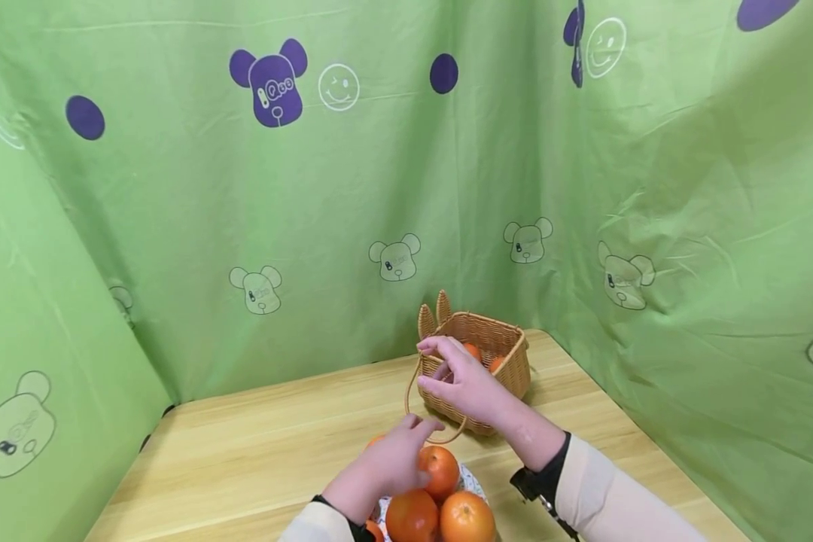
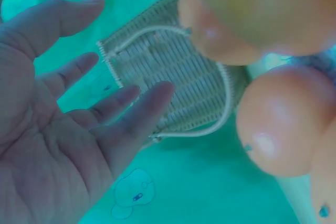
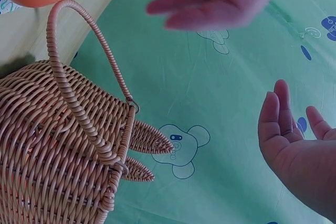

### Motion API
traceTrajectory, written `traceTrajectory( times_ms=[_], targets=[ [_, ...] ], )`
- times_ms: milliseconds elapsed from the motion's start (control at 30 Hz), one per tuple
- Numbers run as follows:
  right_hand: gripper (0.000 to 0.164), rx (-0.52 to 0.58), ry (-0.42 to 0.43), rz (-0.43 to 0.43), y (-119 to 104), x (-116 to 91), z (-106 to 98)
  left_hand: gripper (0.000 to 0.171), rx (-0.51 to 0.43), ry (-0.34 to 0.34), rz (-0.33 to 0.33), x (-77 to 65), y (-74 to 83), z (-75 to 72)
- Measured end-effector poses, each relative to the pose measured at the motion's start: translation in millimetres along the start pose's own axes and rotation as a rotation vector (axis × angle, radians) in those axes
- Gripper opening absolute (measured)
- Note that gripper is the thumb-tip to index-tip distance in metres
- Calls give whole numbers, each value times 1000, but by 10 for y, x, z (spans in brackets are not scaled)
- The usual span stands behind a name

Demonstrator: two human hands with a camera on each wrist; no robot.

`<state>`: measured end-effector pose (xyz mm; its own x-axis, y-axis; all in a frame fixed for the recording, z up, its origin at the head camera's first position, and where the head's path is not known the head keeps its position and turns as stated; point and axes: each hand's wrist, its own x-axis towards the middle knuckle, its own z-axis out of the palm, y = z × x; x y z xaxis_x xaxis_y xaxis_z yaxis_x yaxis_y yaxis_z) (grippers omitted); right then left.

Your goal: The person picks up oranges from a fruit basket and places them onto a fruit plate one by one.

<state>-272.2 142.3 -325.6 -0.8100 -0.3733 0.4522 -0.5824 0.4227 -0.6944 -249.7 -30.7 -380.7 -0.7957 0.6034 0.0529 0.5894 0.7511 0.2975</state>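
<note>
The left grip is wide, with its fingers spread and nothing in it. It is over the 11 o'clock side of the patterned plate, close to an orange. I can't tell if they touch. The right grip is wide too, and holds nothing. It hangs by the 8 o'clock side of the brown basket.

At least five oranges show on the plate, and some are piled up. The basket sits at 1 o'clock from the plate on the wood surface. At least two oranges are inside it. Its handle hangs down toward 7 o'clock, near the plate.

I think this is the picking step, with oranges going from plate to basket and lots still left. The next move calls for closing a grip around one round orange, gently, so the others don't roll, then lifting it past the handle toward 1 o'clock.
</note>
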Motion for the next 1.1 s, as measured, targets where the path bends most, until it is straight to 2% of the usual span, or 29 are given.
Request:
traceTrajectory(
  times_ms=[133, 233, 433, 533, 700, 867, 1000, 1100],
  targets=[
    [45, 9, -10, -13, 22, 7, 25, 60, -73, 41, 6, -17, -1, -103],
    [45, 16, -20, -19, 28, 11, 41, 57, -121, 103, 15, -30, -19, -171],
    [46, -17, -21, -11, 38, 25, 51, 56, -177, 339, 46, -77, -111, -298],
    [44, -23, -14, 0, 65, 29, 44, 58, -282, 443, 9, -140, -167, -351],
    [41, -15, -1, 27, 114, 14, 18, 62, -466, 563, -94, -253, -283, -446],
    [43, -13, 13, 59, 146, 4, -2, 63, -576, 614, -175, -360, -395, -560],
    [43, -19, 49, 93, 181, -12, -6, 65, -615, 602, -208, -421, -439, -598],
    [42, -19, 42, 104, 227, -27, 8, 68, -630, 588, -224, -439, -449, -585]
  ],
)
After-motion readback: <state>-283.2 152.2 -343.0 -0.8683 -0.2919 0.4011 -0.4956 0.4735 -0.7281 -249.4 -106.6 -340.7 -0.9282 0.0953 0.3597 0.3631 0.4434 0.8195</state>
